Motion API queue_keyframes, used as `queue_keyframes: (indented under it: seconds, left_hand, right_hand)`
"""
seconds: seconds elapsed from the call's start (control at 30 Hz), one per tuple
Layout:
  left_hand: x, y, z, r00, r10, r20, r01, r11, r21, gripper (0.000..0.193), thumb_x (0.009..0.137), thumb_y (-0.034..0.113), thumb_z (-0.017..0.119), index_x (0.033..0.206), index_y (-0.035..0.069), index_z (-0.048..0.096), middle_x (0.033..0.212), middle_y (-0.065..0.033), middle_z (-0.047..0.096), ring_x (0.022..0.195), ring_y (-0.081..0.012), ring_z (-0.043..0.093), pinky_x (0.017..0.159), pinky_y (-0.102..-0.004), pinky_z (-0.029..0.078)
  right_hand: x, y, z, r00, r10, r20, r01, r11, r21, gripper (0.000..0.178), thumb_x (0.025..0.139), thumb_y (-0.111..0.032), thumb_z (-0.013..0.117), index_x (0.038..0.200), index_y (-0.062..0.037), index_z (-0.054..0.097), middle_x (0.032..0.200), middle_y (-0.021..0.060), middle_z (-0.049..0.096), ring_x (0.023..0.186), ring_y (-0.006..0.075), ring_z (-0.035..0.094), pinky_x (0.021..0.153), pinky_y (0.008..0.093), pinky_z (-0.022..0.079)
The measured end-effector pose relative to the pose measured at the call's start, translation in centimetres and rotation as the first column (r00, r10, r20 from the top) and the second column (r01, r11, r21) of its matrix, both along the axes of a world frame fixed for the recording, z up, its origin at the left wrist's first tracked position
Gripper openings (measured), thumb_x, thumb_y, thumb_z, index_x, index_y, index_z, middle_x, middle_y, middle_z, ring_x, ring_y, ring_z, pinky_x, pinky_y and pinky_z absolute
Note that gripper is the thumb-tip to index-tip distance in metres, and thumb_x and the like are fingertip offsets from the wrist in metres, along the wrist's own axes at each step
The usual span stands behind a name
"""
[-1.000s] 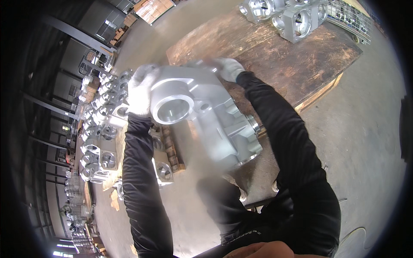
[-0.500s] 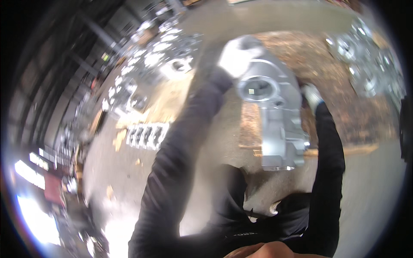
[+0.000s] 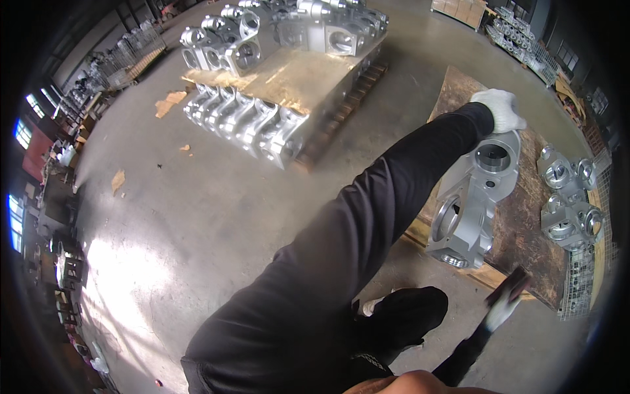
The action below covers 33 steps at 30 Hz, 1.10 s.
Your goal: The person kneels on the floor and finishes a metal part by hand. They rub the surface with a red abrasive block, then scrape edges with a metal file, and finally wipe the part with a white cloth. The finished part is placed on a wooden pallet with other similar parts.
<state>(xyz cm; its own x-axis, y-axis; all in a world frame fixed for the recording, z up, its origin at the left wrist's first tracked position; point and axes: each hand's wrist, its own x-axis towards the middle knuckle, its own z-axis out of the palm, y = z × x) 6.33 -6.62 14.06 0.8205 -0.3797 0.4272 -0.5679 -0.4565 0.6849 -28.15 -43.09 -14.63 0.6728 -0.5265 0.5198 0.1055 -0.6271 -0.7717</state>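
A silver-grey metal casting (image 3: 504, 182) with large round bores lies on a worn wooden board (image 3: 535, 249). My left hand (image 3: 499, 110), in a white glove, grips the casting's far end with its fingers curled over it. My left arm in a black sleeve crosses the middle of the view. Close to the board's near edge, my gloved right hand (image 3: 501, 314) is closed on a dark, flat, block-like object (image 3: 510, 287). That object is blurred, and I cannot tell its kind.
Several smaller castings (image 3: 569, 197) stand on the board's right side, beside a wire mesh cage (image 3: 581, 289). To the far left, a pallet stack (image 3: 282, 79) carries more castings in layers under a wooden sheet. Cardboard scraps (image 3: 169, 104) lie on the concrete floor.
The view has swung, so the casting and board appear farther right. My right hand has left the casting's side, come nearer, and now holds the dark object. My left hand stays at the far end.
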Motion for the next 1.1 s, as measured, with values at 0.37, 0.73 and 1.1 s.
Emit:
queue_keyframes:
  seconds: [0.37,0.73,1.1]
  left_hand:
    - [2.8,-0.4,-2.9,0.985,-0.16,0.065,0.155,0.985,0.078,0.048,0.071,0.048,0.074,0.091,0.005,0.083,0.086,-0.0198,0.077,0.085,-0.0349,0.077,0.078,-0.0454,0.06]
    - [-0.3,0.5,2.9,0.992,0.063,-0.109,-0.048,0.99,0.136,0.048,0.074,0.04,0.086,0.104,0.009,0.067,0.086,-0.0106,0.065,0.088,-0.031,0.068,0.071,-0.0465,0.056]
    - [5.0,-2.8,2.2,0.798,-0.023,-0.602,0.352,0.829,0.436,0.058,0.099,0.061,0.057,0.12,0.011,0.077,0.109,-0.0171,0.077,0.106,-0.0343,0.074,0.093,-0.0451,0.057]
  right_hand:
    - [-26.2,7.0,-23.9,0.326,-0.237,-0.915,0.856,0.484,0.18,0.089,0.086,-0.033,0.09,0.151,0.0106,0.047,0.132,0.0253,0.069,0.111,0.0349,0.068,0.096,0.0502,0.055]
    - [-1.1,11.2,-2.4,0.789,0.177,-0.588,0.228,0.805,0.548,0.062,0.103,-0.034,0.064,0.15,0.0048,0.051,0.148,0.0229,0.059,0.13,0.0326,0.061,0.117,0.0475,0.042]
    - [7.2,19.0,6.0,0.664,0.457,-0.592,0.54,0.254,0.802,0.056,0.106,-0.055,0.056,0.136,-0.0076,0.063,0.134,0.0071,0.065,0.126,0.0234,0.059,0.116,0.0482,0.042]
